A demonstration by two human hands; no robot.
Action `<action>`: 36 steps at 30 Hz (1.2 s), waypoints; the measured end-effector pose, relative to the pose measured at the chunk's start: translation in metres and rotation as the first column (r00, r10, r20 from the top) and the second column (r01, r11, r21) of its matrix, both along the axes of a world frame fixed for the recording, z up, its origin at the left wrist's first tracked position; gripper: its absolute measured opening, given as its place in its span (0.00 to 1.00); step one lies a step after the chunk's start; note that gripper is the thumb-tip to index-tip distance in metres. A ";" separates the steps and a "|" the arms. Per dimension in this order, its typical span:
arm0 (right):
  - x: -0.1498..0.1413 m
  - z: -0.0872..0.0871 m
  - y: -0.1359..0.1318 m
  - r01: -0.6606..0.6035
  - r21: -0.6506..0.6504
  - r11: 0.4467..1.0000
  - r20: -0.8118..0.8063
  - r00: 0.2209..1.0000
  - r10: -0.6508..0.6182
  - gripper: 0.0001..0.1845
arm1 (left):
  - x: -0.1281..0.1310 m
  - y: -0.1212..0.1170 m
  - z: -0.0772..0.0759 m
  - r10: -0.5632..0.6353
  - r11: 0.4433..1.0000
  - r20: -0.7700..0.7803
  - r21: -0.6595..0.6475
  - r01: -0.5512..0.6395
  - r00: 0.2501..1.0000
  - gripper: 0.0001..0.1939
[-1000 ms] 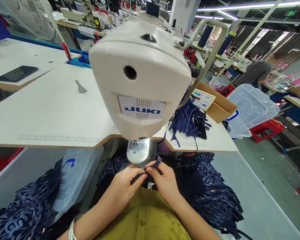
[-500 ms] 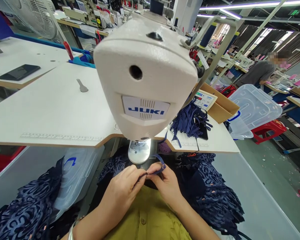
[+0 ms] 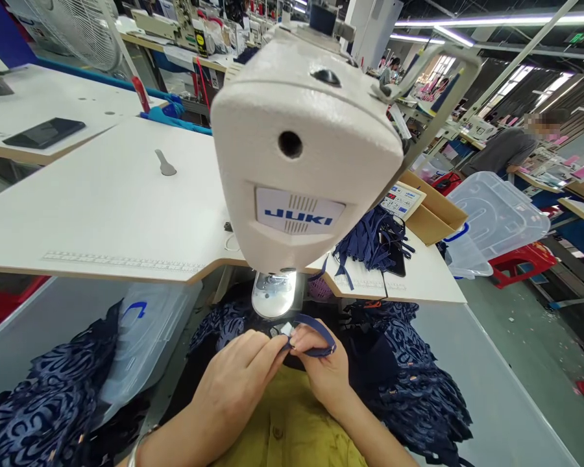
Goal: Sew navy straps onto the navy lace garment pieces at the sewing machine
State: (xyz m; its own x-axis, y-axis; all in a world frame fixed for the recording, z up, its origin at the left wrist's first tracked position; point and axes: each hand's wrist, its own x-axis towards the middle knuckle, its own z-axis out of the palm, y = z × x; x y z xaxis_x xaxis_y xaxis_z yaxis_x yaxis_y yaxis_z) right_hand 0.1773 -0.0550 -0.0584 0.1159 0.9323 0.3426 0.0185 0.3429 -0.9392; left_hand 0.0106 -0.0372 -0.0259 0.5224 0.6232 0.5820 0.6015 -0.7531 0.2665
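Note:
Just below the sewing machine's lit metal plate [image 3: 274,297], both hands meet over a looped navy strap [image 3: 325,344]. My left hand [image 3: 246,366] is closed, its thumb and forefinger pinching the strap's end. My right hand [image 3: 322,366] pinches the same strap close by, with the loop curving over its fingers. A small white tag-like piece [image 3: 287,329] shows at the fingertips; which hand has it I cannot tell. Above the hands looms the white sewing machine head [image 3: 296,168].
Patterned navy fabric pieces are piled at the right [image 3: 418,383] and at the left [image 3: 53,383]. A bundle of navy straps [image 3: 370,240] lies on the white table [image 3: 102,214] beside a cardboard box [image 3: 435,211]. Someone in grey [image 3: 501,152] works at the far right.
The strap now forms a bigger loop over my right hand, and a white piece has come into sight at the fingertips. The view has shifted slightly, so the machine head appears farther right.

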 end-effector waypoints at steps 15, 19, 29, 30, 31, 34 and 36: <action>-0.011 0.043 0.047 0.068 -0.183 0.981 0.248 0.969 -0.020 0.05 | -0.012 0.045 0.031 0.108 0.994 -0.038 -0.012 -0.109 0.993 0.14; -0.015 0.038 0.055 0.096 -0.170 0.981 0.242 0.969 -0.053 0.05 | -0.019 0.046 0.012 -0.047 0.984 -0.101 0.166 0.063 0.994 0.23; 0.001 0.045 0.077 -0.079 -0.275 0.958 0.097 0.989 0.110 0.07 | -0.008 0.035 0.007 0.021 0.986 -0.113 0.169 -0.001 0.993 0.19; 0.002 0.045 0.079 -0.062 -0.267 0.962 0.136 0.986 0.102 0.07 | -0.007 0.035 0.007 0.030 0.985 -0.121 0.171 -0.009 0.992 0.19; 0.003 0.044 0.081 -0.044 -0.260 0.965 0.171 0.981 0.091 0.07 | -0.008 0.034 0.006 0.039 0.985 -0.128 0.172 -0.017 0.991 0.19; 0.005 0.042 0.085 -0.007 -0.244 0.970 0.232 0.971 0.066 0.07 | -0.008 0.033 0.005 0.056 0.981 -0.162 0.190 -0.024 0.985 0.19; 0.005 0.042 0.088 0.012 -0.226 0.974 0.254 0.966 0.047 0.06 | -0.007 0.033 0.007 0.073 0.976 -0.187 0.214 -0.031 0.980 0.19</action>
